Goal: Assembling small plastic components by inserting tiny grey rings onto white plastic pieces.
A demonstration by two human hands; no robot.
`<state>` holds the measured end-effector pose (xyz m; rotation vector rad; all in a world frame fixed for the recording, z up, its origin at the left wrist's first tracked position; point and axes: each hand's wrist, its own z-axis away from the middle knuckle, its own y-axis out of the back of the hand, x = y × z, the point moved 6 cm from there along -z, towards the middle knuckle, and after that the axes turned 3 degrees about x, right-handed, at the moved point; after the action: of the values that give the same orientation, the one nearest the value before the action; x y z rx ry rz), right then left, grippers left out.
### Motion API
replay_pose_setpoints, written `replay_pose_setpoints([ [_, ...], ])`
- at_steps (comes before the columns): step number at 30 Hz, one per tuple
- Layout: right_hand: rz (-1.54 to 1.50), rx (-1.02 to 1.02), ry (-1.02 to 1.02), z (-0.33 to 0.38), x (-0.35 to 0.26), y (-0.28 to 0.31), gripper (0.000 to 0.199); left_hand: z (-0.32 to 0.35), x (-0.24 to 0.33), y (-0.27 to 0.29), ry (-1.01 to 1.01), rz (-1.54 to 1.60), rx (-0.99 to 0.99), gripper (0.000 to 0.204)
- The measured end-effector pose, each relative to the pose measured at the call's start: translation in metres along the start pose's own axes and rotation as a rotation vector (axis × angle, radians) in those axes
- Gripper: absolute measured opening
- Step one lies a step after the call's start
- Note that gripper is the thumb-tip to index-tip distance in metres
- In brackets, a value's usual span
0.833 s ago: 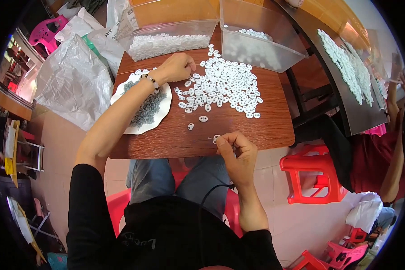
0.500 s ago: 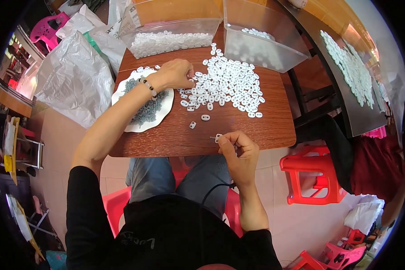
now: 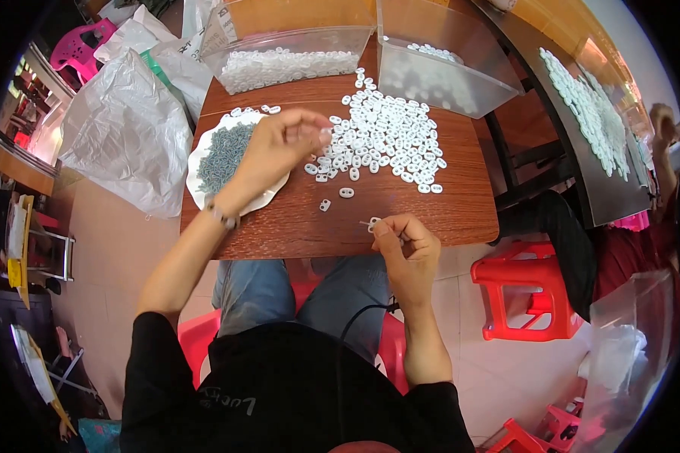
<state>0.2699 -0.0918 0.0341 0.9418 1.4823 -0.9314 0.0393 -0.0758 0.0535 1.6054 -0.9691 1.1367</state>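
Note:
A heap of small white plastic pieces [image 3: 385, 140] lies on the brown wooden table [image 3: 431, 211]. My left hand [image 3: 279, 143] hovers at the heap's left edge with a white piece pinched in its fingertips, just right of a white plate [image 3: 204, 181] full of small grey metal parts. My right hand [image 3: 404, 245] rests at the table's front edge, pinching a small white piece with a thin metal part. Two loose white pieces [image 3: 346, 192] lie between the hands.
Two clear plastic bins [image 3: 295, 53] [image 3: 446, 68] with white pieces stand at the table's far side. Plastic bags [image 3: 125, 136] sit to the left. A red stool [image 3: 525, 291] stands at the right. Another person [image 3: 657, 226] works at a neighbouring table [image 3: 582, 174] on the right.
My left hand has lifted from the heap's edge and come slightly toward me with a white piece. My right hand has stayed at the front edge.

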Motion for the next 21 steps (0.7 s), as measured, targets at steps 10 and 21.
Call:
replay_pose_setpoints([
  [10, -0.057, -0.013, 0.004, 0.002, -0.006, -0.004, 0.012, 0.108, -0.001, -0.039, 0.226, 0.510, 0.068, 0.029],
  [21, -0.136, -0.072, -0.072, 0.009, 0.000, -0.015, 0.012, 0.136, -0.004, -0.044, 0.258, 0.567, 0.108, 0.029],
])
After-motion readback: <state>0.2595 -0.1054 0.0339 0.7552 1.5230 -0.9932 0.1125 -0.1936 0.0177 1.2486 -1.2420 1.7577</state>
